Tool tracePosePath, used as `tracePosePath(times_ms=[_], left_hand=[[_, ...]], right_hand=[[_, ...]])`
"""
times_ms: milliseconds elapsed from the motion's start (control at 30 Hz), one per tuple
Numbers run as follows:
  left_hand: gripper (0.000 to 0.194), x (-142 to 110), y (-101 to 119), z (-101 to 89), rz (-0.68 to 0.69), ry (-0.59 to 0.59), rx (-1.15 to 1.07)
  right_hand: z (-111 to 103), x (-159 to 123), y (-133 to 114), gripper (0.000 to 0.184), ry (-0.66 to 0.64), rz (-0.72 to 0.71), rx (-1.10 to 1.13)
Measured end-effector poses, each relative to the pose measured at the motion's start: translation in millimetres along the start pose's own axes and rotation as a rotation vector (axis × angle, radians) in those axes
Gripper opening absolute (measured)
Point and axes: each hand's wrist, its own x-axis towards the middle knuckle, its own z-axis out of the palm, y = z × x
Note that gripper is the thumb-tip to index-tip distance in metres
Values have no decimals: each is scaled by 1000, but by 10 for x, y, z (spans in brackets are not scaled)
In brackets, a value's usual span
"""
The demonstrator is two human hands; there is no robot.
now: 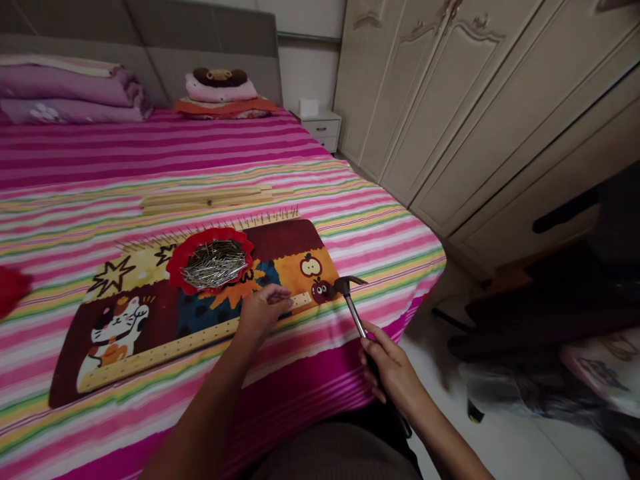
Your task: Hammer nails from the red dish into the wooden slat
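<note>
My right hand point(393, 368) is wrapped round the handle of a claw hammer point(355, 313). The hammer's head is raised by the right end of a patterned mat point(160, 337). Along the mat's near edge lies a long wooden strip point(170, 348) dotted with small dark marks. My left hand point(265, 312) rests over that strip close to its right end, thumb and fingers pinched together. Whatever the fingertips hold is too small to make out. Beyond the left hand stands a red scalloped bowl point(177, 267) full of loose nails point(216, 264).
Behind the mat, a strip bristling with upright nails point(250, 219) lies on the striped bedsheet point(360, 213). Farther back are several plain wooden strips point(207, 199). Folded purple bedding point(70, 93) is at the far left; a wardrobe point(425, 87) stands right of the bed.
</note>
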Motion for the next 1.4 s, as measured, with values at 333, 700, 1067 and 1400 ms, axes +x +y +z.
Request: tracePosePath(times_ms=[333,700,1067,1400], left_hand=[[23,-24,-35,85,69,18,152],[25,-7,-81,273,-2,15,62],[10,-58,-54,321,268,45,427],[14,-44,-132,335,390,18,584]], right_hand=[[14,15,-10,57,0,19,9],[-10,32,54,51,-16,2,-12],[3,-22,39,53,-9,-23,-40],[50,-175,-210,43,-142,-166,-288]])
